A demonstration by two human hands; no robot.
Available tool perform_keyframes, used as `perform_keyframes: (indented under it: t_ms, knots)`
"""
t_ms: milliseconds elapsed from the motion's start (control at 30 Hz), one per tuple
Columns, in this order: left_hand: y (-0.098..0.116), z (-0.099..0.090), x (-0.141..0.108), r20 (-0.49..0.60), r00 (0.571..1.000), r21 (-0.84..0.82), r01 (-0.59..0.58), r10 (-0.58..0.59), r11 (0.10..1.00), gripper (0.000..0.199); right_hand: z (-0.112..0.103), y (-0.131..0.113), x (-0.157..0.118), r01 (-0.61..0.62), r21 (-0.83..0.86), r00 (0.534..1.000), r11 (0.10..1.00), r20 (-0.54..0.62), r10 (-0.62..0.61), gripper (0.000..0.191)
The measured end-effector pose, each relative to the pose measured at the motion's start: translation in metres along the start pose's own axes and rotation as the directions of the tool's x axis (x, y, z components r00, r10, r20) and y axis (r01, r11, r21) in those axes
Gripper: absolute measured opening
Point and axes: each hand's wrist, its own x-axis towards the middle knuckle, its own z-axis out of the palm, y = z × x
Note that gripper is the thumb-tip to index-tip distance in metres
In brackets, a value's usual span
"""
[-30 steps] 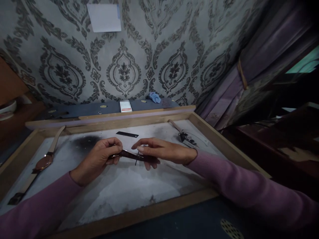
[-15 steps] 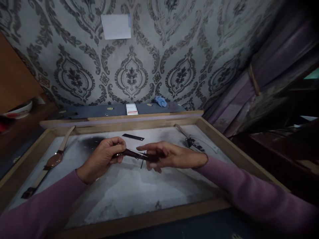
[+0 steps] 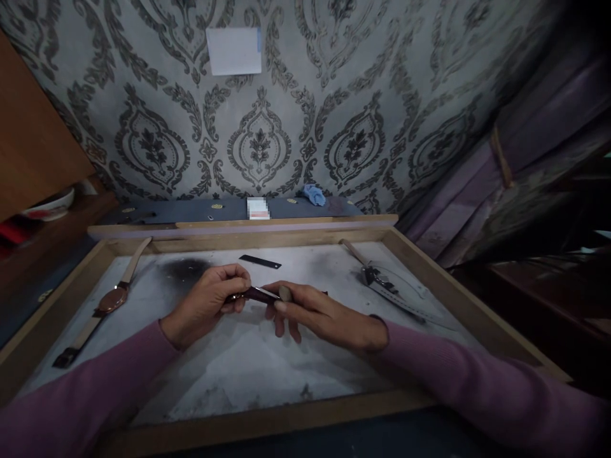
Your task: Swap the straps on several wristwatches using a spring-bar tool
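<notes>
The dark slim piece (image 3: 260, 295) is between the two hands, above the pale floor of the wooden tray (image 3: 334, 234), and both its ends are hard to see. The left hand (image 3: 214, 296) pinches one end between thumb and bent fingers, so this part is mostly covered; only a small shiny glint shows there. The far end goes in among the thumb and fingers of the right hand (image 3: 317, 312). The lower fingers of this hand are loosely apart, and I cannot tell if its thumb and forefinger press the piece or only rest beside it. A rounded greyish-brown bit (image 3: 285, 293) shows at the forefinger; if it belongs to the piece is not clear.

The long axis runs across the view, from left hand to right hand, sloping a little downward to the right. A pale shine follows its upper edge near the right end.

Beyond the hands lies a black flat strip (image 3: 260, 261), its holed end to the right. The watch (image 3: 113, 299) with pale strap lies obliquely at left. At right, the dark jumbled item (image 3: 375, 276) with a clear loop is dim, its details unreadable.
</notes>
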Motion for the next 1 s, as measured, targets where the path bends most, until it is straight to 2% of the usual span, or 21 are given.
perform_keyframes:
  t_ms: [100, 267, 467, 600, 733, 1000]
  knots:
    - [-0.001, 0.002, -0.001, 0.000, 1.000, -0.008, 0.002, -0.002, 1.000, 0.014, 0.004, -0.003, 0.002, -0.034, -0.007, 0.997, 0.999, -0.077, 0.033, 0.033]
    - [-0.007, 0.008, -0.001, 0.015, 1.000, -0.029, 0.025, -0.025, 0.999, 0.017, 0.008, -0.006, 0.004, -0.129, 0.010, 0.988, 0.992, -0.082, 0.130, 0.040]
    - [-0.011, 0.008, 0.000, 0.036, 0.999, -0.019, 0.017, -0.016, 1.000, 0.017, 0.009, -0.003, 0.006, -0.152, 0.114, 0.982, 0.982, -0.099, 0.163, 0.040]
    - [-0.009, 0.008, 0.000, 0.031, 0.999, -0.027, 0.025, -0.024, 0.999, 0.016, 0.006, 0.000, 0.009, -0.198, 0.284, 0.973, 0.938, -0.060, 0.223, 0.035]
    - [-0.006, 0.007, -0.001, 0.023, 0.999, -0.044, 0.030, -0.029, 0.999, 0.014, 0.003, -0.001, 0.012, -0.172, 0.445, 0.977, 0.879, -0.036, 0.210, 0.030]
    - [-0.001, 0.003, 0.000, -0.077, 0.996, -0.065, 0.035, -0.040, 0.997, 0.013, -0.005, 0.000, 0.011, -0.063, 0.566, 0.990, 0.822, -0.072, 0.125, 0.031]
